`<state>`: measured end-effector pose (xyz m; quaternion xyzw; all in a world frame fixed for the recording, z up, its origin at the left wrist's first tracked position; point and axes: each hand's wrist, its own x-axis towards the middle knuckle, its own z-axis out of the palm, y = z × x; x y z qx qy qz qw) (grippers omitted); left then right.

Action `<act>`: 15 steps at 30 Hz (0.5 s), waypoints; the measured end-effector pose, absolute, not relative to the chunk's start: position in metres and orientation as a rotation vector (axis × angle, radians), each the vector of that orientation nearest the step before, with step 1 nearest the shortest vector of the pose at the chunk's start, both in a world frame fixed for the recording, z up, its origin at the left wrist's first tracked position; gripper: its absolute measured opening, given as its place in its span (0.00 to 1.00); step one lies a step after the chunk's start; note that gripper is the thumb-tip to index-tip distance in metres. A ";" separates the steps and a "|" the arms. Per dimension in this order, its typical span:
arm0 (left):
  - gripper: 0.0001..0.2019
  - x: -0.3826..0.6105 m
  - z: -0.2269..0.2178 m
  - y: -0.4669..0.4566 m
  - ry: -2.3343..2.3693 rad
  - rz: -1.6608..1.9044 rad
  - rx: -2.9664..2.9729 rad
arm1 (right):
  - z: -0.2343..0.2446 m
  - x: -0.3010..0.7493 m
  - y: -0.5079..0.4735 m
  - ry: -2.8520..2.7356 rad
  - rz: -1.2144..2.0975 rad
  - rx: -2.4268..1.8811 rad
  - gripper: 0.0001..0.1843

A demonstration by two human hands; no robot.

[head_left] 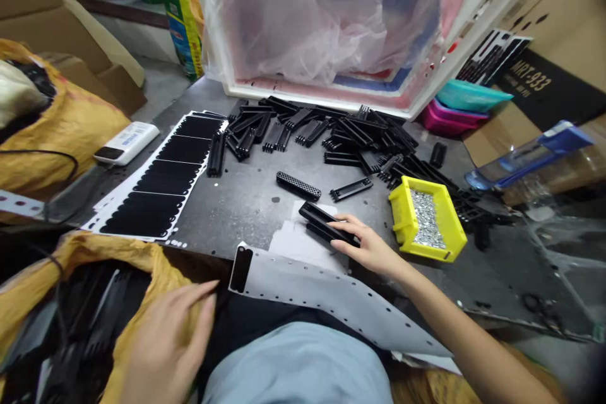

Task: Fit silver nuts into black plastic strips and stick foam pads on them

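Right hand (368,246) stretches forward — left hand (166,346) sits low, open.

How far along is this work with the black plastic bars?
Partway, it seems. Done-looking: the white backing strip is mostly bare, with one black pad on it. In hand: the right hand holds black plastic bars. Left: the heap of bars and the full pad sheet.

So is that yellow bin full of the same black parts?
No, the yellow plastic bin holds small silver metal pieces, not black parts.
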<state>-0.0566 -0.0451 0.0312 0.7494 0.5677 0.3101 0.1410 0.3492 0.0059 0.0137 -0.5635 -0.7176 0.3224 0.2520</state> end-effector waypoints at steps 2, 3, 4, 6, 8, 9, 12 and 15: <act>0.11 -0.007 0.035 -0.022 1.438 0.941 2.144 | 0.009 0.350 0.001 -1.834 0.922 -1.550 0.20; 0.11 0.015 0.035 -0.009 1.349 0.954 2.136 | 0.007 0.348 -0.001 -1.790 0.935 -1.547 0.21; 0.12 0.034 0.033 0.005 1.290 0.973 2.121 | 0.004 0.346 -0.002 -1.756 0.948 -1.540 0.20; 0.16 0.062 0.027 0.035 1.187 0.909 2.085 | 0.000 0.342 -0.004 -1.724 0.969 -1.522 0.20; 0.30 0.079 0.019 0.061 1.042 0.754 2.096 | -0.002 0.338 -0.004 -1.744 0.923 -1.528 0.19; 0.33 0.084 0.016 0.072 0.969 0.676 2.113 | -0.002 0.337 -0.004 -1.769 0.862 -1.549 0.18; 0.28 0.093 0.008 0.091 0.882 0.577 2.143 | -0.001 0.340 -0.002 -1.837 0.665 -1.635 0.17; 0.20 0.095 0.003 0.094 0.914 0.619 2.151 | 0.001 0.346 -0.001 -1.869 0.696 -1.644 0.17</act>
